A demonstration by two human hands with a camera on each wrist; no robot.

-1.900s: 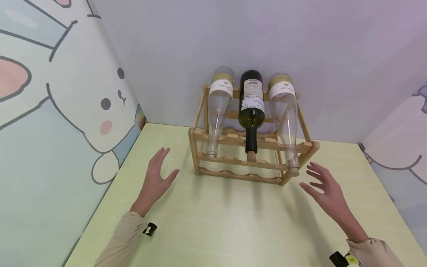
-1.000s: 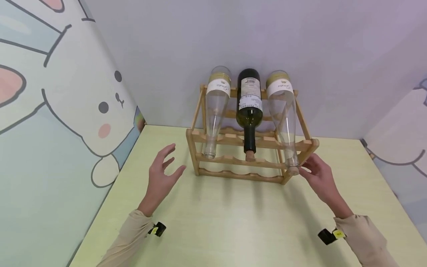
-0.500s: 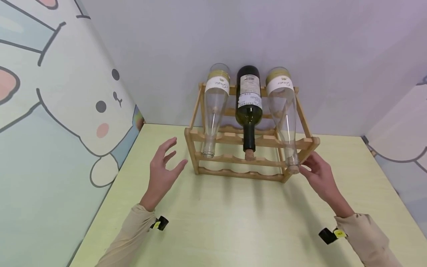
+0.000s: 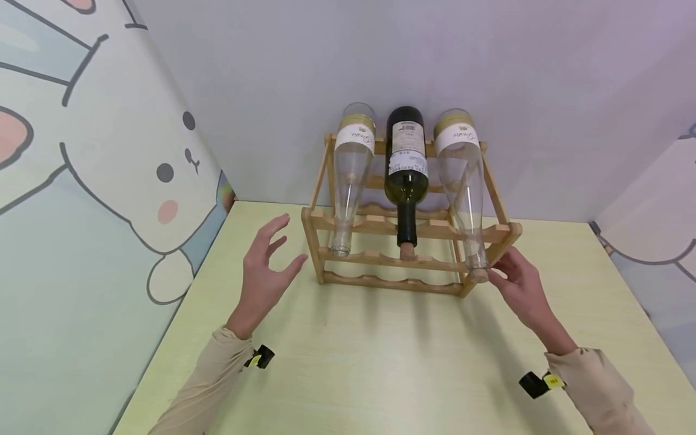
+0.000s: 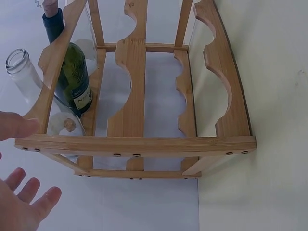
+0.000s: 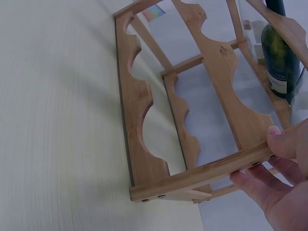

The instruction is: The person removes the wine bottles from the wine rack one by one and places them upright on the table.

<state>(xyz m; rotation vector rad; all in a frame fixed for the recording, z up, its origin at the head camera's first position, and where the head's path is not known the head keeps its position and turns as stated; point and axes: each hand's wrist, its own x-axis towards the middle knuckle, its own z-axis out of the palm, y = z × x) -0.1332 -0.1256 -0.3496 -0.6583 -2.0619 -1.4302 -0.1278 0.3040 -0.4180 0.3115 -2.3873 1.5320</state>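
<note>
A wooden wine rack (image 4: 375, 225) stands on the table with three bottles lying across its top tier, necks toward me. At the left is a clear bottle (image 4: 350, 166) with an uncorked mouth. The middle one is a dark green wine bottle (image 4: 406, 188), and a corked clear bottle (image 4: 458, 163) lies at the right. My right hand (image 4: 522, 290) grips the rack's right front post, thumb on one side and fingers on the other in the right wrist view. Beside the left post hovers my left hand (image 4: 263, 281), fingers spread and holding nothing; its thumb overlaps the post's end in the left wrist view.
The rack's lower tiers show bare scalloped rails (image 4: 391, 284). A pale yellow table (image 4: 375, 362) extends in front and to both sides. A grey wall (image 4: 272, 90) rises close behind the rack, and a wall with a cartoon rabbit (image 4: 136, 169) borders the left.
My right hand has moved left from beside the rack and taken hold of its right post. My left hand has shifted slightly forward and right, closer to the left post.
</note>
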